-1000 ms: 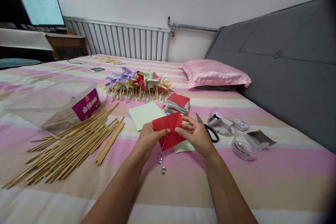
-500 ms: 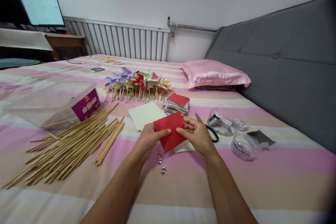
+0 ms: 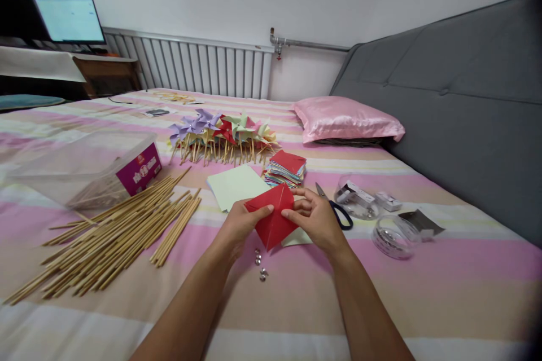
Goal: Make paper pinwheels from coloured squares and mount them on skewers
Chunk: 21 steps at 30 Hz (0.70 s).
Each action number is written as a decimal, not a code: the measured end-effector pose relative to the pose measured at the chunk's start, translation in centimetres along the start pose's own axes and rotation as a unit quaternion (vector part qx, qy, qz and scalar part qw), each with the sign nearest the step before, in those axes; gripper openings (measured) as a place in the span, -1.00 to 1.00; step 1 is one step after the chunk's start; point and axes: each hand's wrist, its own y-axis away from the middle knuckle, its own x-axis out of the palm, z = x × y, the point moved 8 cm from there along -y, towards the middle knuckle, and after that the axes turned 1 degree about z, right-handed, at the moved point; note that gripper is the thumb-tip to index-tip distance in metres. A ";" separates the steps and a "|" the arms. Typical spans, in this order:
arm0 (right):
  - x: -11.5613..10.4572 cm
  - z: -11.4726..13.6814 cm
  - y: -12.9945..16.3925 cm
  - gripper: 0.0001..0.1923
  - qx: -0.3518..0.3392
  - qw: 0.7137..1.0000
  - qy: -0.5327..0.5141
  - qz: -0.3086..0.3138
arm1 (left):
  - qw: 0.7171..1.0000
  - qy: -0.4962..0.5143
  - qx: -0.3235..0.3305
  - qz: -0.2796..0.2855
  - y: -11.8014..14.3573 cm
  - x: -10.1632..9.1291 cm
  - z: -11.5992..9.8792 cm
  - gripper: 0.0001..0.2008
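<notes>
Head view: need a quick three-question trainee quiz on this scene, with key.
1. Multiple choice: what do the left hand and right hand both hold?
A) a pillow
B) red paper
C) a pinwheel

2. True or false: the thin sticks lie to the left of the scissors.

3. Short answer: what colour tops the multicoloured paper stack?

Key: 1 B; 2 true; 3 red.

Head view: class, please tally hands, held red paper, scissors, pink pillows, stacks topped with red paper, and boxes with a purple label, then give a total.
Left hand and right hand: 2
Held red paper: 1
Scissors: 1
Pink pillow: 1
Red-topped stack: 1
Purple-labelled box: 1
Total: 7
</notes>
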 end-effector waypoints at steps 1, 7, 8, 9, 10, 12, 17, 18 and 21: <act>0.0 0.1 0.0 -0.55 -0.006 1.000 0.005 -0.002 | 1.000 0.000 0.001 -0.001 0.0 -0.1 0.0 -0.65; 0.2 1.2 0.2 -0.49 -0.054 0.998 0.027 -0.001 | 1.000 -0.003 0.002 -0.018 -0.2 -0.5 0.1 -0.67; 0.2 1.3 0.3 -0.52 -0.059 0.998 0.035 0.003 | 1.000 0.000 0.001 -0.020 -0.2 -0.5 0.0 -0.68; 0.3 1.5 0.3 -0.56 -0.064 0.997 0.043 0.006 | 1.000 0.004 0.000 -0.021 -0.2 -0.5 0.0 -0.67; 0.4 1.6 0.4 -0.61 -0.069 0.996 0.054 0.007 | 1.000 0.008 -0.001 -0.020 -0.2 -0.5 0.0 -0.67; 0.3 1.8 0.4 -0.71 -0.080 0.994 0.080 0.003 | 1.000 0.014 -0.002 -0.017 -0.2 -0.4 -0.1 -0.66; 0.2 1.9 0.5 -0.77 -0.091 0.988 0.121 -0.007 | 1.000 0.013 0.000 -0.012 -0.2 -0.2 -0.2 -0.65; 0.2 1.9 0.5 -0.76 -0.091 0.988 0.123 -0.009 | 1.000 0.013 -0.001 -0.009 -0.2 -0.2 -0.1 -0.65; 0.1 1.9 0.5 -0.75 -0.089 0.988 0.127 -0.014 | 1.000 0.013 0.001 0.002 -0.1 0.0 -0.1 -0.63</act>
